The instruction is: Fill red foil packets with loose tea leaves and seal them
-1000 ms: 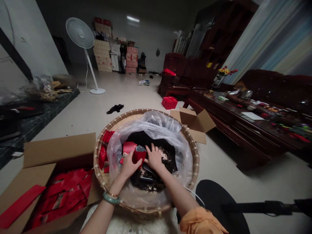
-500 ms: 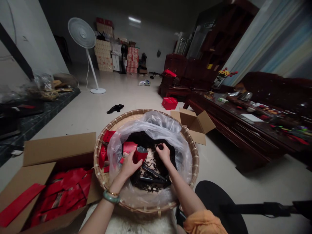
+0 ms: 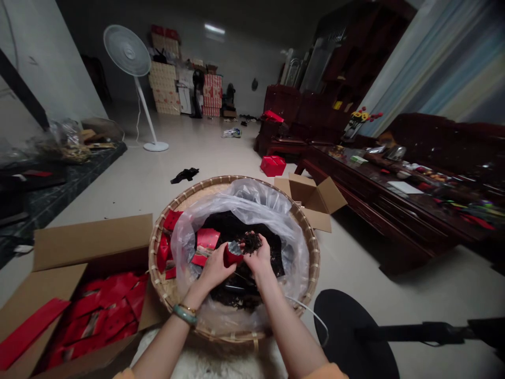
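A round woven basket [image 3: 311, 247] sits on the floor in front of me. Inside it lies a clear plastic bag [image 3: 244, 202] holding a heap of dark loose tea leaves [image 3: 224, 223]. My left hand [image 3: 215, 268] is closed around a small red foil pouch [image 3: 231, 255] with its silver mouth open upward. My right hand [image 3: 258, 257] is pinched on a clump of tea leaves [image 3: 250, 241] right at the pouch's mouth. More red pouches [image 3: 205, 242] lie in the bag and along the basket's left side [image 3: 163, 247].
An open cardboard box [image 3: 90, 247] with several red pouches [image 3: 106, 310] stands at my left. A smaller open box [image 3: 315, 197] is behind the basket. A long dark wooden table [image 3: 374, 205] runs along the right. A black round stand base [image 3: 351, 337] is near right. A white fan [image 3: 130, 58] stands far back.
My right hand reached into the leaves behind the pouch, took a clump and brought it back to the pouch's mouth. My left hand raised the pouch slightly.
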Demonstrator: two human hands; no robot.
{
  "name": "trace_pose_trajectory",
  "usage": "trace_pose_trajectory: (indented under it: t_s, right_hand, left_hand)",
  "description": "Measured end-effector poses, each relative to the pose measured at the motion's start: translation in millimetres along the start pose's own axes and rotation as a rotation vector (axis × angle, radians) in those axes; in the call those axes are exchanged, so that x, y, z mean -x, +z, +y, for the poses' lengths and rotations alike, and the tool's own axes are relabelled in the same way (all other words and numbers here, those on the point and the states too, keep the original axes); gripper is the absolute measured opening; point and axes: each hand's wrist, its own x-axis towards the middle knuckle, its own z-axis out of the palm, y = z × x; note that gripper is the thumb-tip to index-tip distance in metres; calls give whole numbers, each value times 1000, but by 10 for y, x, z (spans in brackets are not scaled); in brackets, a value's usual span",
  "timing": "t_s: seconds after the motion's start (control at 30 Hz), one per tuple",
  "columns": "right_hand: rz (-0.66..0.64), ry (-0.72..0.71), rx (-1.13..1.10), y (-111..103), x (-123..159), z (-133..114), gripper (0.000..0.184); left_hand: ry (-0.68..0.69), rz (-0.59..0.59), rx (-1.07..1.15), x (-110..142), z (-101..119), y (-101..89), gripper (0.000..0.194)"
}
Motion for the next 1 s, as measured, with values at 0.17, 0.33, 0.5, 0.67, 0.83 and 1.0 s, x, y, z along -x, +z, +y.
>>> trace_pose_trajectory:
  t_s: [0.17, 0.33, 0.5, 0.67, 0.83, 1.0]
  right_hand:
    - [61, -87, -11, 115, 43, 157, 13]
    - [9, -233, 112, 236, 124, 94, 17]
    - [-44, -422, 337, 432, 201, 134, 19]
    - [-98, -461, 419, 511, 249, 256, 27]
    - [-187, -467, 726, 407, 312, 234, 49]
    - [-268, -416, 992, 299, 344, 215, 61]
  left_hand:
    - [28, 26, 41, 10, -38, 55, 68]
    - [8, 48, -3, 15, -50, 35, 63]
    - [-35, -17, -49, -13, 44, -14, 58]
    - [-123, -27, -76, -44, 131, -80, 60]
    - [-191, -31, -115, -60, 101, -90, 59]
    - [-194, 20, -140, -62, 86, -68, 51]
